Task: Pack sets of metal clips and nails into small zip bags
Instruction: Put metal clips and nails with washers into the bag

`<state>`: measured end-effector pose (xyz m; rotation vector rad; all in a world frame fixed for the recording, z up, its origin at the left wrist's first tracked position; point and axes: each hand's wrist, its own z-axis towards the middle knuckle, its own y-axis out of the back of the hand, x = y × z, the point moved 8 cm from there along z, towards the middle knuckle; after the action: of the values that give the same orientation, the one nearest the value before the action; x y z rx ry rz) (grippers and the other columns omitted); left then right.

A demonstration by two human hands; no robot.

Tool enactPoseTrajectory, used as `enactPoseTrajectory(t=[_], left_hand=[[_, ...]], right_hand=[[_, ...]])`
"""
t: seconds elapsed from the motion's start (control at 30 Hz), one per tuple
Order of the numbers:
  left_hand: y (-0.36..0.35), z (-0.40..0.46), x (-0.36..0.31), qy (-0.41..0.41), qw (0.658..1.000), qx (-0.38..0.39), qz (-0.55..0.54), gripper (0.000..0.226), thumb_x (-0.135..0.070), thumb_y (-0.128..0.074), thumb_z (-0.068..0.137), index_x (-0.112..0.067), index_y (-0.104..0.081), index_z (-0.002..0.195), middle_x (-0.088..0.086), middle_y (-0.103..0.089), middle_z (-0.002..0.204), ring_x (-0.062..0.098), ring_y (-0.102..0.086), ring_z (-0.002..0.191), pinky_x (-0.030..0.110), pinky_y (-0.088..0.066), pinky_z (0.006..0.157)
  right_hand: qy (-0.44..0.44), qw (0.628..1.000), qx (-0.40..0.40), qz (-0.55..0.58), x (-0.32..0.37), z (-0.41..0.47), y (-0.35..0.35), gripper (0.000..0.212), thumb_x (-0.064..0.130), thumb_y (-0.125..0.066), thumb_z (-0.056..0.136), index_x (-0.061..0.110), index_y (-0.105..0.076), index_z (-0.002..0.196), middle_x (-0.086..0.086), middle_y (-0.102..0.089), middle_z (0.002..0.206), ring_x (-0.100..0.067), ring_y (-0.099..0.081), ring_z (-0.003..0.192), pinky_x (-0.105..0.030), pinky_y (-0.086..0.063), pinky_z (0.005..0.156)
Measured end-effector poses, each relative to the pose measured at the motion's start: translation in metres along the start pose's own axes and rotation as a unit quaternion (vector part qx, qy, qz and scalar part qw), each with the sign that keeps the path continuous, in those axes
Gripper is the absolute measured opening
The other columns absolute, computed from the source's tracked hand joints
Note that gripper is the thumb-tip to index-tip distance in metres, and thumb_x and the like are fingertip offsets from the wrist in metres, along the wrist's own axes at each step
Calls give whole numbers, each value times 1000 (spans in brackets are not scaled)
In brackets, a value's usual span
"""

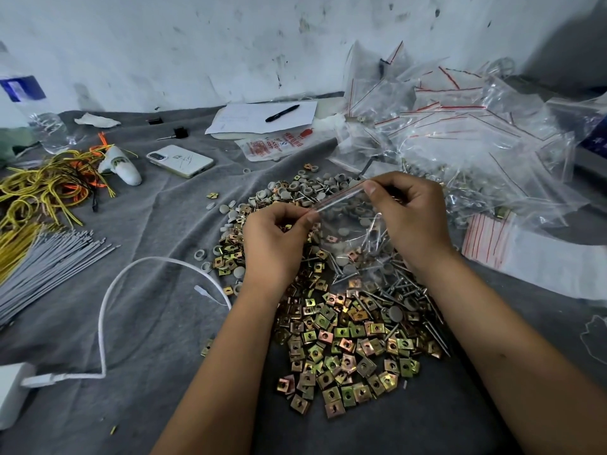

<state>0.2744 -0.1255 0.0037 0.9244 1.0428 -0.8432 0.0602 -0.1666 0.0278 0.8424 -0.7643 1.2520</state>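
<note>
Grey cloth-covered surface (157,224): at centre frame, left hand (272,244) and right hand (410,218) each pinch a zip bag (348,221) at its seal; filled bags (460,133) heaped upper right, loose clips (345,343) and nails (404,287) remain.

A scuffed, stained white wall (197,44) rises behind a surface draped in wrinkled grey cloth (157,231).

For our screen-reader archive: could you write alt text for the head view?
Two hands, left hand and right hand, pinch the top strip of a small zip bag above a pile of metal clips and nails on grey cloth.
</note>
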Motion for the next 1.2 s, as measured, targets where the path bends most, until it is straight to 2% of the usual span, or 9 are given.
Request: enactPoseTrajectory(t=[0.23, 0.33, 0.4, 0.47, 0.6, 0.77, 0.97, 1.1, 1.2], left_hand=[[-1, 1, 1, -6, 1000, 13, -6, 5, -17, -79, 91, -18, -76, 86, -1, -76, 83, 15, -68, 74, 35, -56, 70], [-5, -1, -4, -38, 998, 39, 15, 4, -20, -79, 91, -17, -76, 93, -7, -75, 88, 1, -67, 73, 15, -51, 62], [-8, -1, -8, -64, 996, 43, 37, 2, -17, -78, 91, -17, -77, 90, -9, -75, 87, -1, -67, 74, 9, -49, 62], [-9, 0, -8, -70, 996, 40, 45, 5, -17, -78, 91, -14, -75, 88, -7, -74, 85, 0, -66, 71, 11, -48, 58], [-11, 0, -8, -72, 996, 57, -5, 12, -11, -80, 88, -10, -72, 97, 1, -76, 95, 14, -73, 88, 19, -57, 63], [-16, -3, -10, -77, 990, 104, -50, 12, 4, -80, 83, -6, -75, 86, 11, -77, 83, 32, -74, 79, 34, -63, 72], [-15, -3, -10, -93, 991, 96, -27, 11, -1, -81, 85, -11, -76, 87, 7, -77, 82, 28, -74, 76, 31, -60, 66], [-20, -7, -18, -147, 984, 101, 19, 7, -11, -80, 89, -17, -76, 88, -8, -74, 81, 7, -69, 74, 23, -56, 68], [-20, -8, -21, -154, 983, 95, 17, 13, -10, -78, 89, -19, -74, 81, -9, -72, 76, 8, -67, 73, 28, -54, 72]], right_hand=[[-16, 1000, 4, 8, -4, 1, 0, 8, 19, -71, 96, 19, -78, 93, 1, -76, 85, -15, -70, 82, -28, -57, 73], [-8, 999, 36, 20, -2, 0, -5, 10, 15, -71, 96, 10, -78, 98, -2, -76, 85, -9, -70, 78, -20, -55, 66], [5, 998, 58, 22, 1, 0, -10, 10, 12, -70, 95, 6, -78, 99, -3, -76, 86, -9, -70, 78, -18, -54, 68], [7, 997, 64, 31, 2, 0, -12, 10, 10, -70, 95, 4, -77, 100, -4, -76, 87, -12, -71, 80, -21, -55, 72], [12, 996, 83, 38, 3, 0, -14, 11, 11, -71, 95, 4, -77, 101, -4, -77, 88, -14, -72, 82, -25, -57, 73], [7, 995, 93, 44, 1, -2, -16, 12, 12, -73, 94, 4, -77, 102, -5, -77, 92, -14, -73, 84, -25, -58, 70], [21, 993, 113, 35, 6, -2, -18, 7, 11, -78, 89, 9, -78, 95, -3, -77, 89, -18, -74, 83, -30, -60, 73], [47, 987, 153, 13, 11, -7, -26, 5, 7, -78, 87, 4, -77, 92, -4, -76, 85, -23, -73, 81, -41, -62, 75], [53, 985, 162, 11, 13, -9, -30, 5, 8, -78, 88, 5, -78, 92, -5, -76, 85, -26, -73, 81, -47, -62, 74]])
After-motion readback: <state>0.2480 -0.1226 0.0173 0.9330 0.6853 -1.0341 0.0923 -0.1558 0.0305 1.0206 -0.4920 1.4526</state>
